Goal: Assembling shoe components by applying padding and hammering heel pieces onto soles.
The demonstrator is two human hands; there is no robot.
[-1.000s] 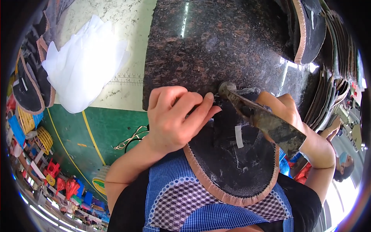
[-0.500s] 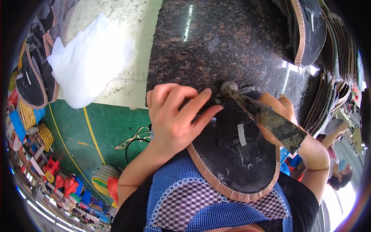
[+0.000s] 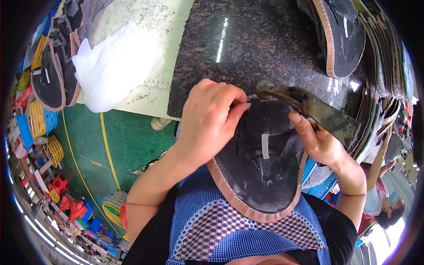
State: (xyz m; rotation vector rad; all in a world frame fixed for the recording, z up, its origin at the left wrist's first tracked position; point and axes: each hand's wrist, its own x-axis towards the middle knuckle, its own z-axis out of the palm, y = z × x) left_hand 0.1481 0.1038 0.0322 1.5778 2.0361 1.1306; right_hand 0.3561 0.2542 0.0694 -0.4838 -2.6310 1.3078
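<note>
My right hand (image 3: 324, 145) is closed round a hammer; its dark, worn metal head (image 3: 329, 115) reaches over the top right of a black leather-like panel, and the handle is mostly hidden. The panel (image 3: 260, 185) has a rounded lower end with a pinkish-tan stitched border and a short pale strip (image 3: 265, 146) near its middle. It lies partly on the stone slab, its rounded end over my blue checked apron (image 3: 229, 240). At the panel's upper left edge my left hand (image 3: 210, 121) is closed, thumb and forefinger pinched on that edge.
A speckled dark stone slab (image 3: 212, 75) covers the tabletop. White cloth or paper (image 3: 115, 70) lies at the left, beside similar bordered panels (image 3: 46, 86). More panels (image 3: 346, 39) and a stack of layered pieces (image 3: 388, 57) stand at the right. Another person (image 3: 391, 207) is at far right.
The hammer head has tilted and lifted slightly, and my right thumb now shows over the panel. My left fingers have closed at the panel's edge. The panel has shifted a little left.
</note>
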